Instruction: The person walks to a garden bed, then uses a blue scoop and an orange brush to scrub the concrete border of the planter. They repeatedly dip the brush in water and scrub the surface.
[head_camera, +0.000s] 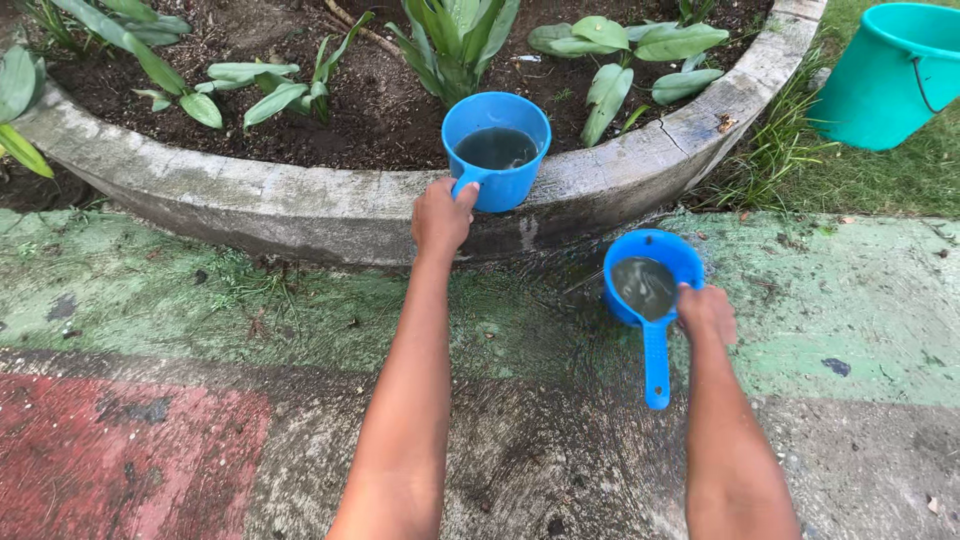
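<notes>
While each hand grips 1 of 2 blue dippers (496, 150), w/ 1 teal bucket (890, 75) nearby.

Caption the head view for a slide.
Left hand and right hand each hold a water-filled blue dipper beside a curved planter curb.

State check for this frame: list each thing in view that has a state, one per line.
Left hand: closed on the blue dipper's handle.
Blue dipper: upright, holding water, over the concrete planter rim.
Right hand: gripping the second dipper.
Second dipper: holding water, lower, above the wet pavement.
Teal bucket: standing on grass, contents hidden.
</notes>
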